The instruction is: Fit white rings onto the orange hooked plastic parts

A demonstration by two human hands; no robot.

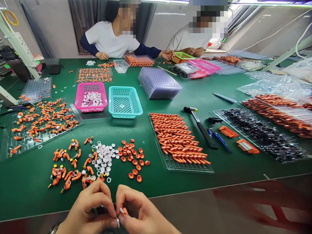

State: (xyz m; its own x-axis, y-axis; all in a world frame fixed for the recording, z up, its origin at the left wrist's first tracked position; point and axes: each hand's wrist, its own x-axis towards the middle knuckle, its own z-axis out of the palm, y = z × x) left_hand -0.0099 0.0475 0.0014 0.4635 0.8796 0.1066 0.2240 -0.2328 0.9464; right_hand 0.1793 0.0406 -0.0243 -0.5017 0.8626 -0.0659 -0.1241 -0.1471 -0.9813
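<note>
At the front edge of the table, my left hand (pixel 94 208) pinches a thin white piece (pixel 118 222), seen nearly edge-on, between thumb and fingertip. My right hand (pixel 141 211) meets it closely, its fingers closed round a small orange earbud part (pixel 125 211) with a silvery bit showing. Fingers hide most of both pieces. Just beyond lie loose orange earbud shells (pixel 69 175) with yellow tabs, a heap of white discs and rings (pixel 104 157), and a scatter of orange round caps (pixel 134 156).
Clear trays carry orange earbud parts (pixel 46 118) at left and orange stems (pixel 176 139) at right. Pink (pixel 78 104) and turquoise baskets (pixel 125 113) stand mid-table beside stacked trays (pixel 161 84). A hammer (pixel 202 128) and black parts (pixel 258 133) lie right. Two people sit opposite.
</note>
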